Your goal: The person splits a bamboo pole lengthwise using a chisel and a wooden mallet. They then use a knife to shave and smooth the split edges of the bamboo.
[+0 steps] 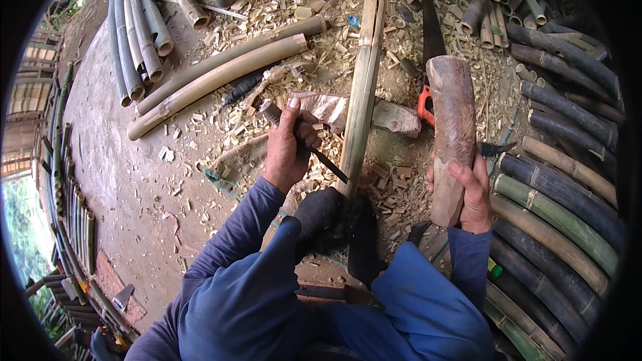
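My left hand (289,148) is closed round the handle of a chisel (329,166). The chisel slants down to the right, its tip at the side of a long bamboo piece (362,90). That bamboo lies lengthwise in front of me over a rough wooden block (396,117), its near end between my two dark-covered feet (317,215). In my right hand (473,194) is a thick wooden club (455,110), gripped near its lower end and raised to the right of the bamboo. Its upper end points away from me, apart from the chisel.
A handsaw (426,103) with an orange handle lies beyond the club. Two bamboo poles (221,87) rest at the left. Bamboo lengths (555,220) line the right side, and more stand at the far edge. Wood chips (267,33) cover the ground.
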